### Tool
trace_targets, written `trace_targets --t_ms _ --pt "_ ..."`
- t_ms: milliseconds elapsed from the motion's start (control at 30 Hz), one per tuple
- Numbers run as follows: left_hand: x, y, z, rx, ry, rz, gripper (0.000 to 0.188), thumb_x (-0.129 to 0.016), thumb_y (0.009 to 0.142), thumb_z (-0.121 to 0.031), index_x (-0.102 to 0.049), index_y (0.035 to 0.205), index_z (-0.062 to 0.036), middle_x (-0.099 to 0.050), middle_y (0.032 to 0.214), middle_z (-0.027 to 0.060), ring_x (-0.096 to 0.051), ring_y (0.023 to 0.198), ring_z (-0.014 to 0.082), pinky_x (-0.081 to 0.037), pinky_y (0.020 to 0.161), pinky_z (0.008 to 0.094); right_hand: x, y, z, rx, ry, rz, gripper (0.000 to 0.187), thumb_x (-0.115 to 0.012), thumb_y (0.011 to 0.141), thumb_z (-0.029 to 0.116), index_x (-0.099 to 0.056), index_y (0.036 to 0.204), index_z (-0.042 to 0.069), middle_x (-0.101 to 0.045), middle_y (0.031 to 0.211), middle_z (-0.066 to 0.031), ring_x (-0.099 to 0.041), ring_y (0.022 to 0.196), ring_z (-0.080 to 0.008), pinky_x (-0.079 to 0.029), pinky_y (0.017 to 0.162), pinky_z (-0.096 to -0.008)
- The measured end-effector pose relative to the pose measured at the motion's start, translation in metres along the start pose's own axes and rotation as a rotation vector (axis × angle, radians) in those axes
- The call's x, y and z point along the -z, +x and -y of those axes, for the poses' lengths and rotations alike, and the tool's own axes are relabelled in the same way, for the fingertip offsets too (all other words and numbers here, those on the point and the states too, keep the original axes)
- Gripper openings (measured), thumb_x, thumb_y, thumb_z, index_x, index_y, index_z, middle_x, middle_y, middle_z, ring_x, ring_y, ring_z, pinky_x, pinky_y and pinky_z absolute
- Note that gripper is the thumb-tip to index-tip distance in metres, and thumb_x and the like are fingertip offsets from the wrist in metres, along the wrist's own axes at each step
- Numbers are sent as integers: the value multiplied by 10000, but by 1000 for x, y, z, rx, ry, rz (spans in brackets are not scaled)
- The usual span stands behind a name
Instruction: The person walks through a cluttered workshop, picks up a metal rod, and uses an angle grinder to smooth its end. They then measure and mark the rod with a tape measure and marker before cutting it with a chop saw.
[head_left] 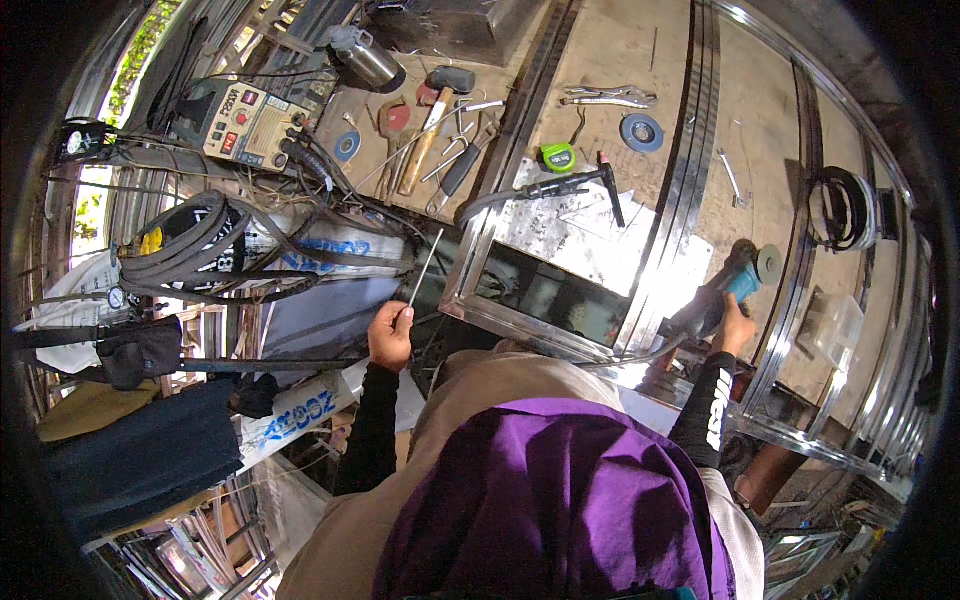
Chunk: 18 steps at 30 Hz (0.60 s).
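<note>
My left hand (390, 338) is closed round the lower end of a thin metal rod (427, 262). The rod points up and away, left of the near corner of a shiny metal frame (470, 262). Over the frame's right part, my right hand (735, 330) grips a teal angle grinder (742, 280). Its round disc (768, 263) faces up and to the right, and the cable runs leftward from its dark rear end. A welding torch (570, 186) lies on a bright metal sheet (530, 228) between the two hands, beyond them.
Behind the torch lie a green tape measure (557, 157), a blue disc (641, 132) and locking pliers (610, 97). A wooden-handled hammer (425, 140) rests among wrenches. At left stand a welding machine (245, 125) and coiled hoses (190, 240). A cable coil (843, 208) lies far right.
</note>
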<state>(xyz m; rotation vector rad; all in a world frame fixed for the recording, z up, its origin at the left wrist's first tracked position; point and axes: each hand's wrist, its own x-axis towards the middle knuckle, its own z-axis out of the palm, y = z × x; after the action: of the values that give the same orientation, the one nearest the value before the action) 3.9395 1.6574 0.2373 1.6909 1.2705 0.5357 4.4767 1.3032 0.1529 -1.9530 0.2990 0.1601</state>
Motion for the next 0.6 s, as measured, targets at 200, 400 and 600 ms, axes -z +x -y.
trace_targets --t_ms 200,400,600 --pt "7 22 3 -13 -9 47 147 -638 990 -152 -647 943 -13 -574 771 -28 -502 721 60 -435 673 248 -3 -16 -11 173 -306 -125 453 -811 811 224 -722 1153 -58 -750 1012 -232 -713 876 -292 -532 842 -412" --pt "29 48 13 70 2 83 190 -646 984 -192 -652 933 -9 -569 744 -31 -510 696 63 -439 643 262 -48 -69 30 661 -597 -512 421 -744 881 195 -638 1221 -29 -676 1040 -203 -659 948 -334 -524 823 -457" --pt "69 80 51 -31 80 127 234 -651 979 -238 -654 957 -5 -574 715 77 -550 660 157 -466 626 340 -288 -168 160 1142 -479 552 335 -680 820 9 -671 1155 8 -649 1135 -231 -605 1070 -441 -496 951 -468"
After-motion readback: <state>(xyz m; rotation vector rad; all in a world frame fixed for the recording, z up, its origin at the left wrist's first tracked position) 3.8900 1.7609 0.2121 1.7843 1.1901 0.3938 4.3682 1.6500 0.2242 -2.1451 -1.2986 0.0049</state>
